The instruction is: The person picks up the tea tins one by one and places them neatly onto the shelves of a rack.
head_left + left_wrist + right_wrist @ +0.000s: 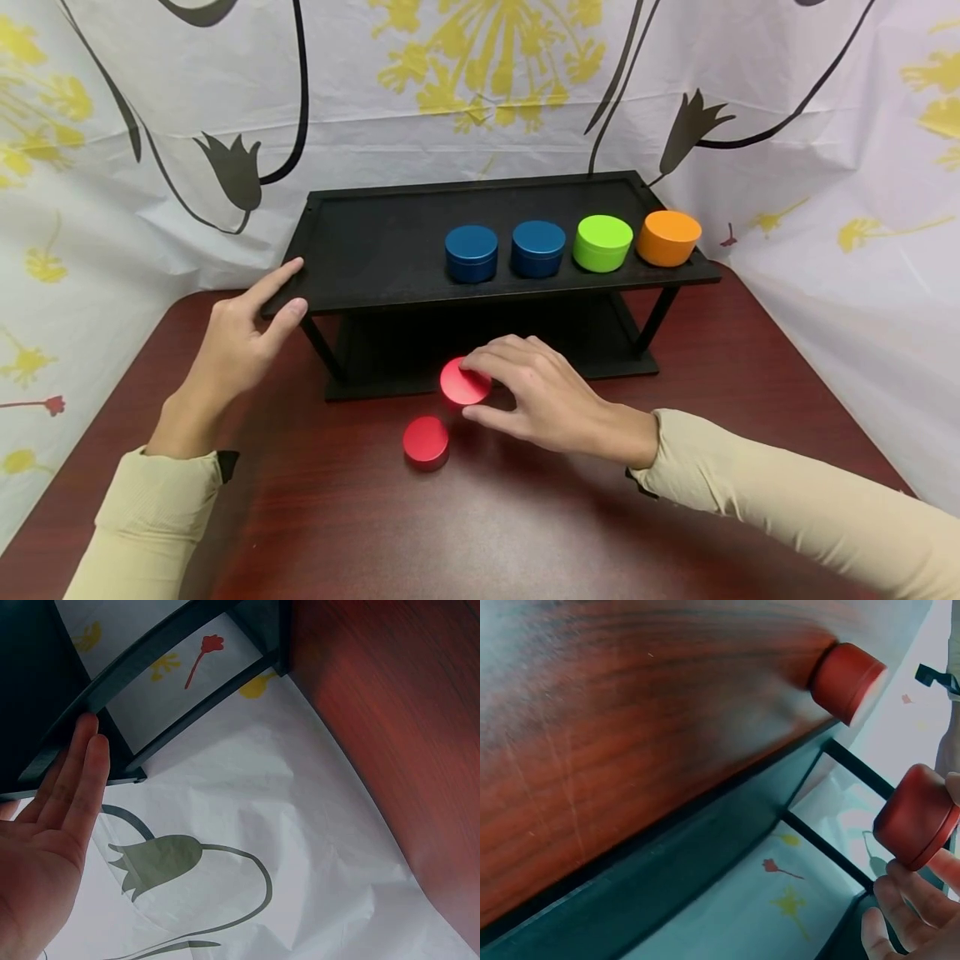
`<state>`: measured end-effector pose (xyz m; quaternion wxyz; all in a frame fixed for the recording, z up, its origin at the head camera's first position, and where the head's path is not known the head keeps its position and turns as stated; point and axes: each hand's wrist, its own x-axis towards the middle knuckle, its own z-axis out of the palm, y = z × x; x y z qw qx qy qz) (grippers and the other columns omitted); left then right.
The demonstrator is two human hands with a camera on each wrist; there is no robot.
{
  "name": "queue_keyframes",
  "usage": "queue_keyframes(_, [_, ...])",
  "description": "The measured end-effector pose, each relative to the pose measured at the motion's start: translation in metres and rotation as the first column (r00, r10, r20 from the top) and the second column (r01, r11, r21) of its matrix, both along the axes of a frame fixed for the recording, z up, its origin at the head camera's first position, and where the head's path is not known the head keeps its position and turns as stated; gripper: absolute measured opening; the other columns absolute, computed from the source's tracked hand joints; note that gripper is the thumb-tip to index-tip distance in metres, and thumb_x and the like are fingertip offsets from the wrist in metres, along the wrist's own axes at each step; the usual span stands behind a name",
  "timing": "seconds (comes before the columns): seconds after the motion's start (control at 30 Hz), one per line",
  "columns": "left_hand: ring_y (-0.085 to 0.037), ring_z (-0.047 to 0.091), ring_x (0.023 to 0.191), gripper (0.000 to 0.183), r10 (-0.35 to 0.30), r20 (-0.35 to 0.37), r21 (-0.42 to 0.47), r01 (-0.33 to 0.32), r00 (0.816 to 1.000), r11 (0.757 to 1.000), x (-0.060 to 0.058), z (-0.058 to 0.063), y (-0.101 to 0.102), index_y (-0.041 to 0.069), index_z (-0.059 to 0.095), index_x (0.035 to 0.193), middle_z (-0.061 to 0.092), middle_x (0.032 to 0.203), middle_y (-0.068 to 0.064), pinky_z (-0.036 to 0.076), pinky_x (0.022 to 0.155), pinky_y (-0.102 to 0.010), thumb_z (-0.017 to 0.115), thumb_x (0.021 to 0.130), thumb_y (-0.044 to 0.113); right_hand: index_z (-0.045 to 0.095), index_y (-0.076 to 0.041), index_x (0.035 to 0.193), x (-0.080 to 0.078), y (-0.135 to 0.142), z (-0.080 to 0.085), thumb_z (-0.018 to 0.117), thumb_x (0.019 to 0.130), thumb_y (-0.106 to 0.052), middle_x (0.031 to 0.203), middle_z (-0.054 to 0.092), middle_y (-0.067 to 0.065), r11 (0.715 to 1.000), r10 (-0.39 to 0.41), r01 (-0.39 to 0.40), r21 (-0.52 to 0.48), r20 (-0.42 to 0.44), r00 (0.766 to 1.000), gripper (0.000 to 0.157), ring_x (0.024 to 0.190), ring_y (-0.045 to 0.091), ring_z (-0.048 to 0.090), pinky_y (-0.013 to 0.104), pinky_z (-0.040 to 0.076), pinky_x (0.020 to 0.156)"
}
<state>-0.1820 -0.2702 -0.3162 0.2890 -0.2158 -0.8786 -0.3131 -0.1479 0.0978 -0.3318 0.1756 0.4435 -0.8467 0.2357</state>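
Observation:
My right hand (536, 392) pinches a round red tin (463, 383) between thumb and fingers, in front of the black shelf's lower level. The right wrist view shows this tin held off the table, its side toward the camera. A second red tin (426, 443) stands on the table just left and nearer. My left hand (232, 342) rests at the left front corner of the black two-tier shelf (367, 242). In the left wrist view its straight fingers (94, 776) touch the shelf's side.
Along the upper shelf's front right stand two blue tins (471, 254) (537, 249), a green tin (602, 243) and an orange tin (669, 238). The shelf stands on a reddish-brown wooden table (337, 517). A white flower-patterned sheet (480, 150) hangs behind and at both sides.

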Motion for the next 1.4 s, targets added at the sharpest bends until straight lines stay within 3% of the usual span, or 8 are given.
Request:
queue_keyframes(0.27, [-0.003,0.031,0.046,0.047,-0.001,0.003,0.002,0.001,1.0,1.0,0.0,0.001,0.0,0.02,0.057,0.144,0.06,0.079,-0.006,0.032,0.056,-0.019,0.062,0.097,0.02,0.07,-0.012,0.119,-0.001,-0.007,0.015,0.079,0.085,-0.037,0.115,0.068,-0.001,0.999,0.029,-0.03,-0.018,-0.033,0.999,0.044,0.108,0.013,0.057,0.032,0.045,0.089])
queue_keyframes(0.5, [-0.004,0.031,0.045,0.048,-0.006,0.004,0.001,0.006,1.0,1.0,0.0,0.0,0.0,0.021,0.056,0.144,0.049,0.067,0.002,0.031,0.054,-0.02,0.062,0.097,0.02,0.07,-0.011,0.119,-0.002,-0.011,0.028,0.079,0.084,-0.037,0.115,0.068,0.0,0.999,0.036,-0.037,-0.013,-0.072,0.997,0.044,0.108,0.015,0.058,0.033,0.045,0.088])
queue_keyframes(0.9, [-0.003,0.03,0.045,0.047,-0.005,0.005,0.006,0.005,1.0,1.0,0.0,0.0,0.001,0.02,0.057,0.143,0.05,0.069,0.002,0.031,0.054,-0.02,0.063,0.097,0.021,0.07,-0.009,0.119,-0.006,-0.017,0.046,0.08,0.084,-0.036,0.115,0.068,0.002,0.997,0.061,-0.066,-0.031,-0.155,0.986,0.045,0.107,0.016,0.059,0.033,0.045,0.086])
queue_keyframes(1.4, [-0.003,0.031,0.046,0.047,-0.007,-0.014,0.001,0.007,1.0,1.0,0.0,0.001,0.001,0.02,0.057,0.144,0.05,0.068,0.001,0.031,0.055,-0.02,0.062,0.097,0.021,0.07,-0.009,0.12,-0.01,-0.021,0.063,0.08,0.084,-0.037,0.116,0.068,0.003,0.996,0.07,-0.078,-0.04,-0.175,0.982,0.047,0.112,0.018,0.058,0.035,0.044,0.088])
